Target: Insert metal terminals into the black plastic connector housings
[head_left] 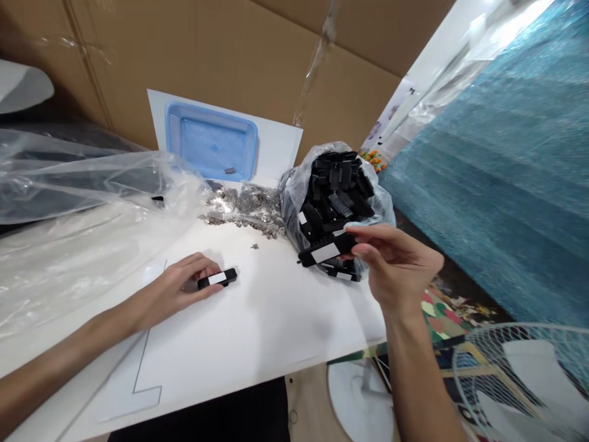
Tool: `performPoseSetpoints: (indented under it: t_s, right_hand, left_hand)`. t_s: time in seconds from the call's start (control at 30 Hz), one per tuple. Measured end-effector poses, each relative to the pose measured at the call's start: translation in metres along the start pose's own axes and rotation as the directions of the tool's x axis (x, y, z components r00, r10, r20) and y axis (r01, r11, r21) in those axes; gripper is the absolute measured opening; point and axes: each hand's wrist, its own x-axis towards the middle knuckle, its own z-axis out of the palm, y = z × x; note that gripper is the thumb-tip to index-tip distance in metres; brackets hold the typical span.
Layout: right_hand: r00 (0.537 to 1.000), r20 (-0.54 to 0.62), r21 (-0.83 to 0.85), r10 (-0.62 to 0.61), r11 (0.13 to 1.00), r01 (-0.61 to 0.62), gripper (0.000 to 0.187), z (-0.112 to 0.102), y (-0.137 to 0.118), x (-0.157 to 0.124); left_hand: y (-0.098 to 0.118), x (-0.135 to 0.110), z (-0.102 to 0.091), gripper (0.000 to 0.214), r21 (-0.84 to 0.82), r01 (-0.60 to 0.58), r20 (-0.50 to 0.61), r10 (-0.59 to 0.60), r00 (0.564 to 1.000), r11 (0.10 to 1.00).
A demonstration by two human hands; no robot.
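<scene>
My left hand (184,283) rests on the white table (257,331), fingers closed around a small black part with a white label (217,279). My right hand (394,265) is raised beside a clear plastic bag of black parts (335,190). Its fingertips pinch a longer black part with a white label (326,252) just in front of the bag. A heap of small silvery metal pieces (248,207) lies behind, left of the bag.
A blue plastic basket (211,142) holding one small piece leans against cardboard at the back. Crumpled clear plastic sheeting (78,209) covers the left side. A teal textured surface (501,178) rises on the right. A white fan guard (519,380) sits at lower right.
</scene>
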Motion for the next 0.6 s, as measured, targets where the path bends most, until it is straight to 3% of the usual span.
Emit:
performPoseSetpoints:
  t_s: [0.17,0.33,0.4,0.5,0.53,0.6]
  right_hand:
    - [0.998,-0.061,-0.245,-0.009,0.970,-0.006,0.011,-0.041,0.012,0.031]
    - [0.982,0.090,-0.635,0.169,0.769,-0.074,0.030,-0.084,0.040,0.059]
    - [0.936,0.160,-0.679,0.314,0.723,-0.126,0.038,-0.087,0.051,0.060]
    - [0.815,0.288,-0.699,0.503,0.692,-0.181,0.042,-0.083,0.066,0.054]
    - [0.796,0.297,-0.709,0.527,0.680,-0.186,0.043,-0.082,0.070,0.050]
    - [0.825,0.236,-0.747,0.514,0.639,-0.184,0.044,-0.082,0.077,0.044]
  left_hand:
    - [0.003,-0.002,-0.002,0.032,0.012,0.012,0.013,-0.012,1.000,1.000]
    - [0.004,-0.002,-0.001,0.034,0.009,0.017,0.029,-0.017,0.999,1.000]
    - [0.004,-0.003,-0.001,0.035,0.005,0.012,0.044,-0.012,0.999,1.000]
    - [0.006,-0.005,-0.002,0.036,-0.008,0.012,0.053,-0.012,0.999,1.000]
    - [0.007,-0.006,-0.002,0.036,-0.011,0.016,0.054,-0.015,0.998,1.000]
    - [0.009,-0.009,-0.003,0.037,-0.008,0.027,0.062,-0.026,0.998,1.000]
